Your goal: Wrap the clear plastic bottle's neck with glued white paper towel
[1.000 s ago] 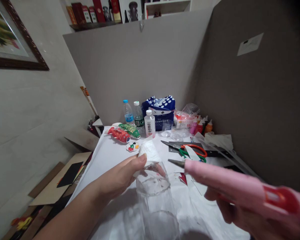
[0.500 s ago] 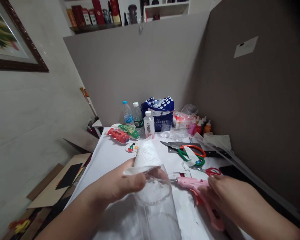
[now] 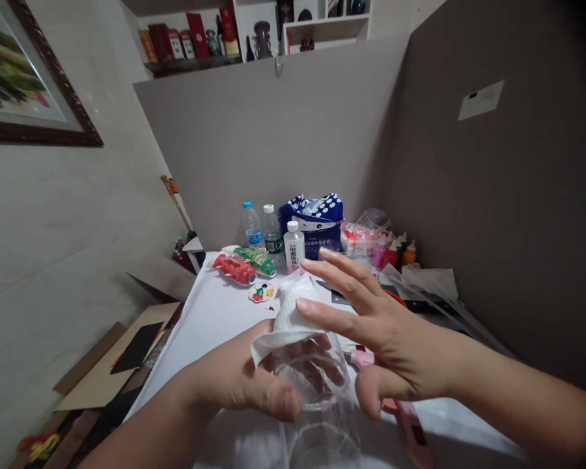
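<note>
A clear plastic cylinder [image 3: 328, 433], its far end wrapped in textured white tissue [image 3: 288, 320] with one loose flap, pointed lengthwise away from the person above the white-covered table [image 3: 219, 312]. The left hand [image 3: 244, 381] gripped it; the right hand [image 3: 400, 342] spread its fingers wide by the tissue.

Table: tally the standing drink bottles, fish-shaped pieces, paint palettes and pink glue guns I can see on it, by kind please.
Drink bottles: 3
Fish-shaped pieces: 2
Paint palette: 1
Pink glue gun, partly hidden by the right hand: 1
Total: 7
</note>
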`<state>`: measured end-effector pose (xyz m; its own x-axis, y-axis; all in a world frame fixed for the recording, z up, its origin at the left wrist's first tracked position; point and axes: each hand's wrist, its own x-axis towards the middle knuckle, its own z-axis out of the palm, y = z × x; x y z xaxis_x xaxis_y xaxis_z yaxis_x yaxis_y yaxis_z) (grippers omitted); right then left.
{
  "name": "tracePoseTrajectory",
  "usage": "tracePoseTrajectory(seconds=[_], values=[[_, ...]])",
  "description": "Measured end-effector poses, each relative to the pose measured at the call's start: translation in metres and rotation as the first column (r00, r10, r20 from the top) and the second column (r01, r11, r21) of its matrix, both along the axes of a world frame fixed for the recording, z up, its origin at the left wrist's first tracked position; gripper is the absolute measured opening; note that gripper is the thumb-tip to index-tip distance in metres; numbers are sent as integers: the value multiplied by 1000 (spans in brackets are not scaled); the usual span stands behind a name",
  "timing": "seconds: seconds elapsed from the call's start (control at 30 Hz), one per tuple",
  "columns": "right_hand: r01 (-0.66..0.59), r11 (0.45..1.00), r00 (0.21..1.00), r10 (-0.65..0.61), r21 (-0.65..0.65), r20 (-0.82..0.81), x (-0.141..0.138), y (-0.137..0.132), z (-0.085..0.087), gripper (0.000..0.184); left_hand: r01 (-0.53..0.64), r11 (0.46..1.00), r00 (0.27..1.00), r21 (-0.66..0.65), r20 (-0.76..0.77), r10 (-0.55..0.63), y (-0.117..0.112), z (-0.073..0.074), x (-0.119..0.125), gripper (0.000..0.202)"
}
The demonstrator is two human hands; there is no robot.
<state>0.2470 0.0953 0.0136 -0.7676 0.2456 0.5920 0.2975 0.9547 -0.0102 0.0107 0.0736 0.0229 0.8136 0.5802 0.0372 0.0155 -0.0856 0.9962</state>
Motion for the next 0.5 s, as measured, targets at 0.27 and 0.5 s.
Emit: tracePoseTrajectory(seconds=[0.27, 0.5], values=[[-100, 994, 995, 101, -34, 26, 6, 0, -8, 67, 75, 995, 994, 63, 69, -79, 6, -9, 3, 47], [-88, 984, 979, 56, -158, -198, 8, -12, 4, 57, 72, 996, 997, -43, 34, -70, 0, -8, 5, 51]])
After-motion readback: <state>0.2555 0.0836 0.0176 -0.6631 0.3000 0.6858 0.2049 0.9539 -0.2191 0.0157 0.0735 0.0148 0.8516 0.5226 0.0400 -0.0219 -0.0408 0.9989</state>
